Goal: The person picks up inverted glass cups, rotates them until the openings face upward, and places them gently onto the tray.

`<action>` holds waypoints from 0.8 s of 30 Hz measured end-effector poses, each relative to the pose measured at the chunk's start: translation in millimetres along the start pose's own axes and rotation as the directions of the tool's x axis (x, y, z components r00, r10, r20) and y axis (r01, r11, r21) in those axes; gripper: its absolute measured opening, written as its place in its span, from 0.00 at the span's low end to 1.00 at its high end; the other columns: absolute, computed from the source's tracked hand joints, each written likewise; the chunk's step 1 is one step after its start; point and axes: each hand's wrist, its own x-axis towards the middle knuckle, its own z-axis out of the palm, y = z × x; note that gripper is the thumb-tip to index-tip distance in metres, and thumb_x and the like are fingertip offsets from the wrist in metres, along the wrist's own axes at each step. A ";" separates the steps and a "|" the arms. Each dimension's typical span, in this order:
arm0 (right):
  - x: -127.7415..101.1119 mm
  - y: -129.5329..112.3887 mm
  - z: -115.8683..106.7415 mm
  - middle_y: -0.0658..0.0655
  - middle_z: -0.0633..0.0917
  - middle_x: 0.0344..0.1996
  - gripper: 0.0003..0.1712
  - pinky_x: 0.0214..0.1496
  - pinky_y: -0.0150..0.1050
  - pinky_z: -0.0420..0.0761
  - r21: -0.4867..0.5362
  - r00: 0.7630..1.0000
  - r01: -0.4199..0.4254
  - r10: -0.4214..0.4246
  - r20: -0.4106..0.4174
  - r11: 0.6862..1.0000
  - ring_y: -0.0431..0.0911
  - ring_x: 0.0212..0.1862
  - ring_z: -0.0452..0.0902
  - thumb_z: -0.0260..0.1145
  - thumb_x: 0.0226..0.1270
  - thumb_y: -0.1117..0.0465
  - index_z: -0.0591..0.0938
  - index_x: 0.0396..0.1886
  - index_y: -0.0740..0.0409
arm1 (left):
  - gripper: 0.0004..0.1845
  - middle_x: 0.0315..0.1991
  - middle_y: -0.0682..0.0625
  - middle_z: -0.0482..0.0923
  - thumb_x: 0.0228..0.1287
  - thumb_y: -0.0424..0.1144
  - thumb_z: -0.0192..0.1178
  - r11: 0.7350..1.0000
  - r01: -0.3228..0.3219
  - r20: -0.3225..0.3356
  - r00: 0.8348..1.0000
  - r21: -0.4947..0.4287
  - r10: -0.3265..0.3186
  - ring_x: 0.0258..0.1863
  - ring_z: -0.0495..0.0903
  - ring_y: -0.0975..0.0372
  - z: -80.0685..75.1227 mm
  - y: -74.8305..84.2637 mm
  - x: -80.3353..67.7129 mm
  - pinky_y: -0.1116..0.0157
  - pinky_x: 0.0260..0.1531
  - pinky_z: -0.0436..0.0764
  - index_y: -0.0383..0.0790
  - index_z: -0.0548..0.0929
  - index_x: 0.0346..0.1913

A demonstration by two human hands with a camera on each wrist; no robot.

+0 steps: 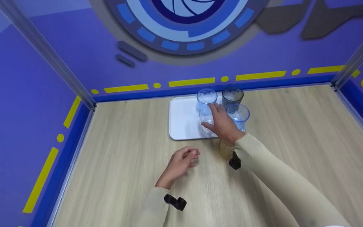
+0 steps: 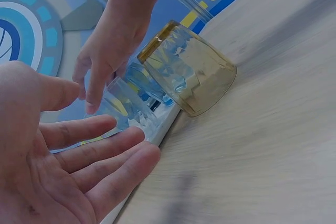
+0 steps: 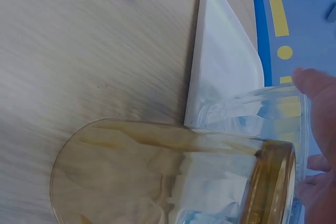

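Note:
On a white tray (image 1: pixel 181 121) at the back of the wooden table stand several tumblers. My right hand (image 1: pixel 209 116) reaches over the front one, a clear glass (image 1: pixel 206 121), with thumb and fingers round its rim. In the left wrist view the right hand (image 2: pixel 92 93) comes down on that clear glass (image 2: pixel 123 106). An amber glass (image 1: pixel 225 148) stands on the table just off the tray's front edge, below my right wrist; it fills the right wrist view as the amber glass (image 3: pixel 157 177). My left hand (image 1: pixel 191 156) rests on the table, fingers relaxed, holding nothing.
Behind the clear glass stand a pale blue tumbler (image 1: pixel 206 95), a grey one (image 1: pixel 232 95) and a blue one (image 1: pixel 239 115). Purple walls with yellow markings close in the table on three sides. Bare wood lies left and right of the tray.

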 end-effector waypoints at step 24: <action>-30.9 -1.1 -16.3 0.59 0.55 0.76 0.44 0.71 0.55 0.65 0.016 0.986 0.141 -0.138 -0.097 0.990 0.56 0.74 0.58 0.61 0.66 0.40 0.56 0.74 0.53 | 0.17 0.56 0.42 0.81 0.70 0.43 0.56 0.986 -0.087 -0.027 0.995 0.142 0.092 0.56 0.80 0.57 16.1 13.7 6.7 0.64 0.53 0.80 0.40 0.78 0.57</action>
